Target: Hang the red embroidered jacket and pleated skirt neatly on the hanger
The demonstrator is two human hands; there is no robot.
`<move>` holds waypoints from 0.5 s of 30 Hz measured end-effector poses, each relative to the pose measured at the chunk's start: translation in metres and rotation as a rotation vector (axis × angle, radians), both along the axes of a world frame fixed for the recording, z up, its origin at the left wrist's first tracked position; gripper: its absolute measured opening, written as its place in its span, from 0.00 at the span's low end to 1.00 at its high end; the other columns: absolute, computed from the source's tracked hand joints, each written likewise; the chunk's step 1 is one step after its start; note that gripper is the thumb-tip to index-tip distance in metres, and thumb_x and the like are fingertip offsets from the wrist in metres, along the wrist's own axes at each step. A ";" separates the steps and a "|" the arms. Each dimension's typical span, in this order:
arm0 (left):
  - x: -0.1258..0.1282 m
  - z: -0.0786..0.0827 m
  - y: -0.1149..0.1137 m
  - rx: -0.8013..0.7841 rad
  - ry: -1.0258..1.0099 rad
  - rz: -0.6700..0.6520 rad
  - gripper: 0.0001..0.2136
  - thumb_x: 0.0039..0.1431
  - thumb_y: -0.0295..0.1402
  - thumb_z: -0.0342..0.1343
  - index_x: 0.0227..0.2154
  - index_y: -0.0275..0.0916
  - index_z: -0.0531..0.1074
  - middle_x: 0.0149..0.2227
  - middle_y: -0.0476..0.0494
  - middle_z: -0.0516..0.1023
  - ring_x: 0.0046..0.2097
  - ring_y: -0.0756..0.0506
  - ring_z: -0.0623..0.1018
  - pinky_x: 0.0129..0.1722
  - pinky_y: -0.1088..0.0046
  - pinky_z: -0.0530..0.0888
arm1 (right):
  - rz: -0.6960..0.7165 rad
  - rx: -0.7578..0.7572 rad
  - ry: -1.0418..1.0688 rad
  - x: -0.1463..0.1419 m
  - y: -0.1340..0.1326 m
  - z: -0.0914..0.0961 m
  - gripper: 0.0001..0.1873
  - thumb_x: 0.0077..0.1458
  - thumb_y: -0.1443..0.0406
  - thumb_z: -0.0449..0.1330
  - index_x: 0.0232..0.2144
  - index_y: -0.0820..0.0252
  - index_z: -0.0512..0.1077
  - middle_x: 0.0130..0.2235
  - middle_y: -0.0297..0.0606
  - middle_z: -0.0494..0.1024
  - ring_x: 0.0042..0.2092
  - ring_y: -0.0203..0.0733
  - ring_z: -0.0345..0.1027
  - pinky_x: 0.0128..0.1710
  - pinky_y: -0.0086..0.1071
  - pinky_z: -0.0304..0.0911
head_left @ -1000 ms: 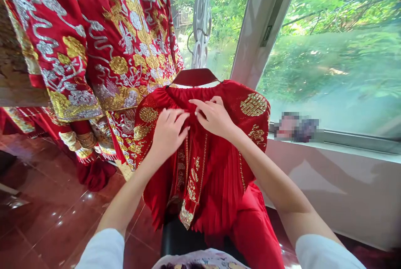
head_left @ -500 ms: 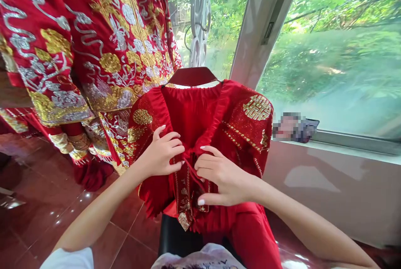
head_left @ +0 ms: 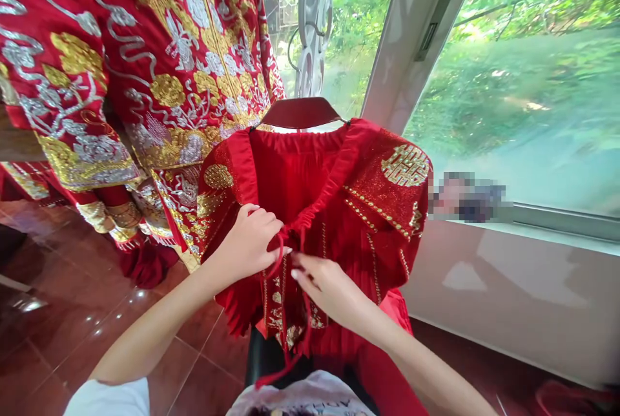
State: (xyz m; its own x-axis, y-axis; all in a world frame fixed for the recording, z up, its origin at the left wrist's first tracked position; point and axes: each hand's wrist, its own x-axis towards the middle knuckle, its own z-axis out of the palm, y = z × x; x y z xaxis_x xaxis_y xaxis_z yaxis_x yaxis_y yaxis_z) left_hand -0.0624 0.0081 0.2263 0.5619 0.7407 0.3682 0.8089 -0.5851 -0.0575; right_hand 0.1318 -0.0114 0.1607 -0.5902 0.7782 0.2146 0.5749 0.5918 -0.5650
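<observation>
A red blouse (head_left: 387,203) with gold beading hangs on a dark red hanger (head_left: 300,112) in front of me. My left hand (head_left: 254,238) is closed at its gathered neckline, thumb and fingers pinching a thin red cord (head_left: 279,258) at the front opening. My right hand (head_left: 324,280) is just below and to the right, its fingertips drawn together close to my left thumb. Whatever they hold is too small and blurred to make out. A loose length of cord dangles down the blouse front, ending in a curl near my lap.
Red garments (head_left: 179,67) with gold and silver embroidery hang at the left. A white scrolled metal stand (head_left: 310,28) rises behind the hanger. To the right are a window frame (head_left: 407,41) and a sill with a blurred-out object. Dark red tiles (head_left: 194,371) cover the floor.
My right hand has moved left and down, its spread fingers coming together. My left hand has closed further around the cord. A long cord end now hangs down the front.
</observation>
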 end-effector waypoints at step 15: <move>0.006 0.014 -0.008 -0.124 0.164 -0.120 0.09 0.58 0.24 0.49 0.33 0.39 0.73 0.32 0.49 0.74 0.39 0.46 0.69 0.52 0.58 0.53 | -0.225 -0.101 0.667 -0.021 0.017 -0.004 0.14 0.58 0.58 0.52 0.26 0.61 0.68 0.22 0.33 0.71 0.23 0.33 0.61 0.25 0.26 0.56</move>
State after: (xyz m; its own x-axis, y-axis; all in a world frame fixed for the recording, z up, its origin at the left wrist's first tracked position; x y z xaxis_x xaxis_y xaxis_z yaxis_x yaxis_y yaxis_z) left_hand -0.0564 0.0004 0.2404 0.6934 0.6991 0.1749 0.7191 -0.6870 -0.1045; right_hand 0.1109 0.0056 0.1572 -0.1808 0.9009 0.3945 0.1890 0.4255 -0.8850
